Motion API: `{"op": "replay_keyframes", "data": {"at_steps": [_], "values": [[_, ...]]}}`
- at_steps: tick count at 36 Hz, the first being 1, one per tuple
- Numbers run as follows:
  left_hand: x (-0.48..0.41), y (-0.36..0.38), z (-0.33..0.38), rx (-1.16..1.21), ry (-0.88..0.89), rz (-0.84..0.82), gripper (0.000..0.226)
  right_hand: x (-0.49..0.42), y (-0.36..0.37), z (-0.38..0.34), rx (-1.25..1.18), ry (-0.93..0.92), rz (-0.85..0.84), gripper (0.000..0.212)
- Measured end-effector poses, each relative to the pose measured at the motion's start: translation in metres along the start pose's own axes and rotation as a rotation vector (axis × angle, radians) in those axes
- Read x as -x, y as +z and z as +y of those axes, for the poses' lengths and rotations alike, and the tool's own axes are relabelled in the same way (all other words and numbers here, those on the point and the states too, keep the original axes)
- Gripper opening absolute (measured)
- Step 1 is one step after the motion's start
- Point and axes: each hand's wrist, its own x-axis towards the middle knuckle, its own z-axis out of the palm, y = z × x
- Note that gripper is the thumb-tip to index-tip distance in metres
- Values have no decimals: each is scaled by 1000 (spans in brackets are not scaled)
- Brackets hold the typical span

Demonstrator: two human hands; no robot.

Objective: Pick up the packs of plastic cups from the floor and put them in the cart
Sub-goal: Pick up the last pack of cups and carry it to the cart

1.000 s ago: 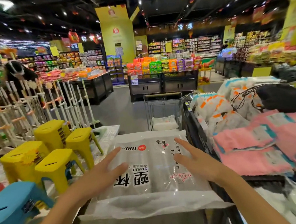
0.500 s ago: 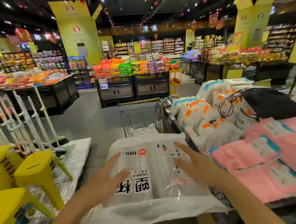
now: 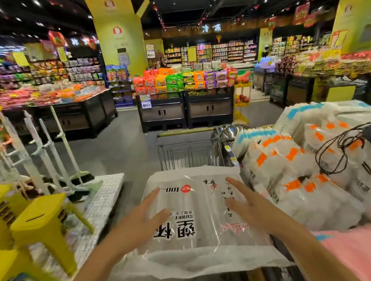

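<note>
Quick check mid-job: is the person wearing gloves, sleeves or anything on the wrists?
No gloves: the left hand and right hand are bare, with no rings, watch or wristband visible. Both forearms are uncovered as well; no sleeve shows before the frame's bottom edge.
</note>
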Motion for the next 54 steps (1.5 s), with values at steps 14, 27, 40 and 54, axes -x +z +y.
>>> {"op": "replay_keyframes", "data": {"at_steps": [14,27,40,54], "values": [[-187,-12,-13,66,34,-20,70,-181,-10,40,10,31,11,62],[-333,36,-81,70,38,-125,73,-290,41,118,-52,131,2,66],[-431,148,-159,139,-174,-207,74,-373,104,252,-94,273,-146,63],[-463,219,-231,126,-317,-234,73,-420,177,327,-178,432,-344,64]]}}
